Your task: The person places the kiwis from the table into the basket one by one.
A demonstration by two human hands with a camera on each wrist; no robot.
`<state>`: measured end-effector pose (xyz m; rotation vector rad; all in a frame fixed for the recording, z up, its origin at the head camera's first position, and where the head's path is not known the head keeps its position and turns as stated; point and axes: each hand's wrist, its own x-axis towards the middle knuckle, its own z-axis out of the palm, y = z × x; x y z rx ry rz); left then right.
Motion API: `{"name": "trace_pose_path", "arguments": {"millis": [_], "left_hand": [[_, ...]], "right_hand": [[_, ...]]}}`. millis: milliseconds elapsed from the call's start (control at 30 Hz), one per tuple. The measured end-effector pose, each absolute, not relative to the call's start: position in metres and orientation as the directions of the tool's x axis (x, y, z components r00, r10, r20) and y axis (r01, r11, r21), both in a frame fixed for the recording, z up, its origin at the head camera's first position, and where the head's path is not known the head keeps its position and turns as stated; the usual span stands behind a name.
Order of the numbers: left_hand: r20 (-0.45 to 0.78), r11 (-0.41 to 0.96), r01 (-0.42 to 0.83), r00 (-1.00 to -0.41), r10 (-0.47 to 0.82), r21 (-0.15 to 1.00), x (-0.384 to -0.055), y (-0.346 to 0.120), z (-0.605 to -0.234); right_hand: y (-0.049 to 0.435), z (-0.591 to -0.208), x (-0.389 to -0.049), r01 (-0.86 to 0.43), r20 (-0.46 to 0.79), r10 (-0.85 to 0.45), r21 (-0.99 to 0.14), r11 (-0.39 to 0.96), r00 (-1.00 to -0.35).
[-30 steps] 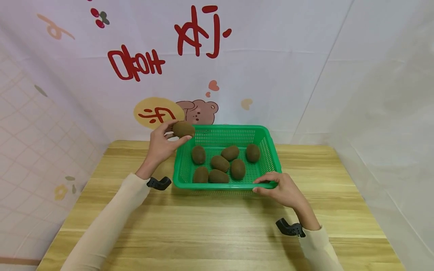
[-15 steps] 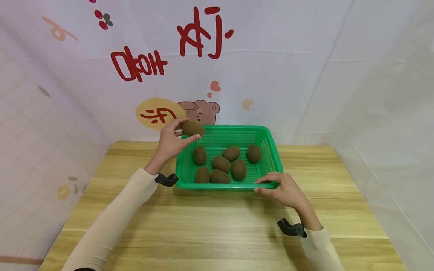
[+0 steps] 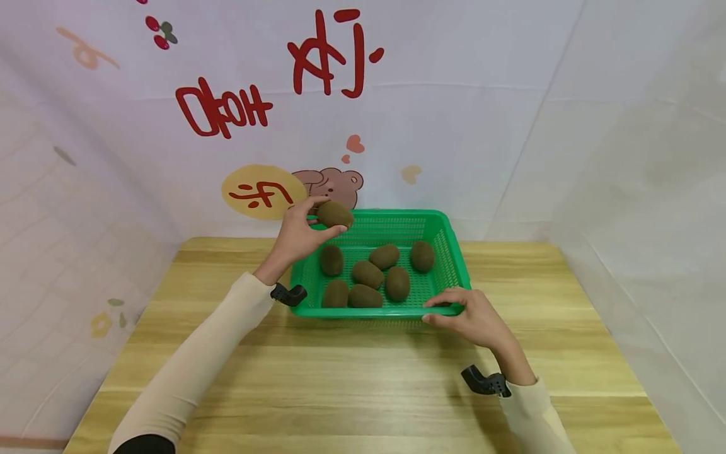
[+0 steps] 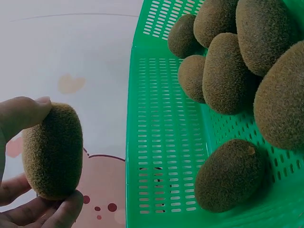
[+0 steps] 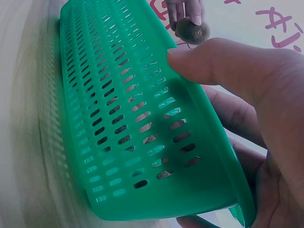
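Note:
A brown fuzzy kiwi (image 3: 336, 215) is pinched between the thumb and fingers of my left hand (image 3: 300, 232), above the back left of a green plastic basket (image 3: 363, 313). In the left wrist view this kiwi (image 4: 53, 151) stands lengthwise between thumb and fingertips, beside the basket wall (image 4: 164, 137). My right hand (image 3: 473, 317) grips the basket's front right rim, thumb outside and fingers inside. The right wrist view shows the thumb (image 5: 213, 59) over the rim, with the other fingers partly hidden behind the wall. Several kiwis (image 3: 368, 275) lie on the basket floor.
The basket stands on a wood-grain table (image 3: 363, 384) near its back edge. Behind it hangs a white printed backdrop (image 3: 454, 113) with red writing and a bear. White sheeting (image 3: 641, 208) also closes off the right side.
My left hand has moved to the right with the kiwi, from the basket's left corner to over its back rim. My right hand keeps its hold on the front rim.

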<state>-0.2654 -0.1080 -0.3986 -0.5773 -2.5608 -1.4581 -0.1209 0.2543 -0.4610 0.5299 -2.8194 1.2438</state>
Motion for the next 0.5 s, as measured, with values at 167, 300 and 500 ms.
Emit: {"name": "trace_pose_path", "arguments": {"millis": [167, 300, 500], "left_hand": [[0.305, 0.482, 0.406, -0.912, 0.276, 0.777, -0.265, -0.108, -0.397], [0.311, 0.5, 0.416, -0.907, 0.283, 0.76, -0.265, -0.111, -0.396], [0.326, 0.519, 0.423, -0.906, 0.271, 0.742, -0.261, -0.12, -0.395]], "right_hand": [[0.252, -0.459, -0.122, -0.314, 0.152, -0.299, -0.714, 0.626, -0.942], [0.253, -0.458, -0.123, -0.312, 0.149, -0.3, -0.714, 0.626, -0.942], [0.255, -0.456, -0.126, -0.331, 0.164, -0.308, -0.697, 0.636, -0.937]]}}
